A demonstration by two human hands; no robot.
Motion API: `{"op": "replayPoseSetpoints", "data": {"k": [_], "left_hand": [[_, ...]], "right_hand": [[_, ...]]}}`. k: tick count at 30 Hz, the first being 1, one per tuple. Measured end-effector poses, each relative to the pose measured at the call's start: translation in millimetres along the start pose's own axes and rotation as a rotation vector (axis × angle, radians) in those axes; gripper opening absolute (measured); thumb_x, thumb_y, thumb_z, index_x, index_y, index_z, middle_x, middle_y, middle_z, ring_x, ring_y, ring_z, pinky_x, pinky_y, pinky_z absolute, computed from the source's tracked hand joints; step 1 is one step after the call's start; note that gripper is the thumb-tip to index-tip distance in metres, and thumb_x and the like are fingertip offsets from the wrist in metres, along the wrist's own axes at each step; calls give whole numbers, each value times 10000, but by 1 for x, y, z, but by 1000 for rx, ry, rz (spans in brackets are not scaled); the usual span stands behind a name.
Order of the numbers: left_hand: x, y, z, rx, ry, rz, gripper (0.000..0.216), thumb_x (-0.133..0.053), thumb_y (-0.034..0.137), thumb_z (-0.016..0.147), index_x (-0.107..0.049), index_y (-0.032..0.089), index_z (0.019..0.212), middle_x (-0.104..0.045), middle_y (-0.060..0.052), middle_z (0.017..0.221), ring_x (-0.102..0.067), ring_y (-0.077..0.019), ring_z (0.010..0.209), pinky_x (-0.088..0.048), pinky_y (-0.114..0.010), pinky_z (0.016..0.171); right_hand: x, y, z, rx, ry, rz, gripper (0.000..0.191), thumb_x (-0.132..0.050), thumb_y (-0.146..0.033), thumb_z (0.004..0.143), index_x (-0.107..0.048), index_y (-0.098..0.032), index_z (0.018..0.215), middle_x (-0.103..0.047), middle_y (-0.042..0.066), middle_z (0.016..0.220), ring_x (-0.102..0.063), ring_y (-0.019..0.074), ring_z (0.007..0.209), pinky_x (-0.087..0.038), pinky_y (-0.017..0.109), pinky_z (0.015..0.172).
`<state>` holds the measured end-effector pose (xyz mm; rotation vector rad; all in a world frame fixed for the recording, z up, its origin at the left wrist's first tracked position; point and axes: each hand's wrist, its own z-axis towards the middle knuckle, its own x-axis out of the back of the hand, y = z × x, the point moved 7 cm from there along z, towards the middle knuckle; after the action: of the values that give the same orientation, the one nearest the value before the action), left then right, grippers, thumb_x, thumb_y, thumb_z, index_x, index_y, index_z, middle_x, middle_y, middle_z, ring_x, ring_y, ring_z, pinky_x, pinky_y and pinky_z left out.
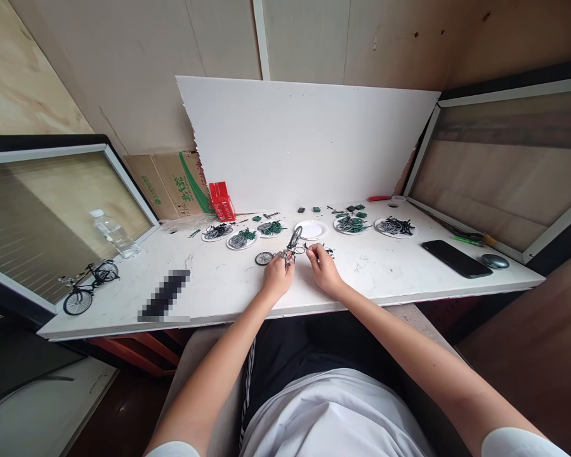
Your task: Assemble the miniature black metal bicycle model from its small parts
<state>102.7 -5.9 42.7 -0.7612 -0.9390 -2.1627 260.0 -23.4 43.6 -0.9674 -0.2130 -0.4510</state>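
My left hand [276,274] is closed around a small, partly built model bicycle [290,246], whose frame and one wheel rise above the fingers. A loose wheel [264,258] lies on the white table [219,285] just left of that hand. My right hand [322,265] pinches a tiny part close beside the model; the part is too small to name. Several white plates with black and green parts stand in a row behind, such as plate [242,239] and plate [394,226]. One plate [311,230] holds nothing.
A finished model bicycle [86,285] stands at the table's left end near a water bottle [114,233]. A black phone [457,258] and a dark round object [495,261] lie at the right. A red box [222,200], cardboard boxes and a white board stand behind.
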Motion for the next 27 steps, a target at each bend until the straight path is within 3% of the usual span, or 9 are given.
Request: {"op": "replayPoseSetpoints", "data": {"k": [11,14,16,18,23,27], "left_hand": [[-4,-2,-2,-6,-15,43,240,-492,205,978,-697,152,1093,-732,-145,1053,-695,-278,1030,-547,-388,937],[-4,-3,-2,-4,-10,36,231,-502,187,963,-699,153,1079,-732,-137,1035,-696,-274,1023,-548,-384,932],[-4,-4,-1,2,-3,17,231,-507,181,956,-700,154,1080,-735,-135,1016,-696,-278,1030,-544,-395,946],[-4,-7,0,17,6,-3,226,-512,187,954,-703,156,1072,-738,-136,1006,-695,-282,1045,-540,-404,965],[-6,-13,1,56,33,-21,218,-520,216,960,-697,159,1073,-739,-136,1035,-696,-285,1061,-539,-417,981],[-9,-13,2,70,10,-29,209,-527,206,956,-693,147,1069,-737,-140,1019,-698,-284,1059,-540,-412,972]], "right_hand": [[-6,1,-2,-18,-60,-51,314,-449,-494,1008,-583,-219,941,-627,27,768,-530,184,646,-419,298,644],[0,-1,-3,-20,21,-29,323,-412,-459,1018,-560,-205,1152,-604,27,806,-533,191,672,-428,305,661],[6,-2,-4,-18,105,-18,428,-415,-432,1012,-454,-184,1359,-582,25,841,-523,191,681,-433,309,672],[8,0,-2,-13,136,-30,522,-446,-411,991,-381,-168,1448,-571,26,862,-514,188,685,-433,310,675],[-1,21,17,-50,-36,-152,325,-501,-327,926,-613,-183,1194,-631,35,824,-551,197,710,-417,299,670],[-7,38,33,-52,-144,-321,245,-551,-260,924,-677,-191,1123,-698,56,831,-591,200,701,-396,287,652]]}}
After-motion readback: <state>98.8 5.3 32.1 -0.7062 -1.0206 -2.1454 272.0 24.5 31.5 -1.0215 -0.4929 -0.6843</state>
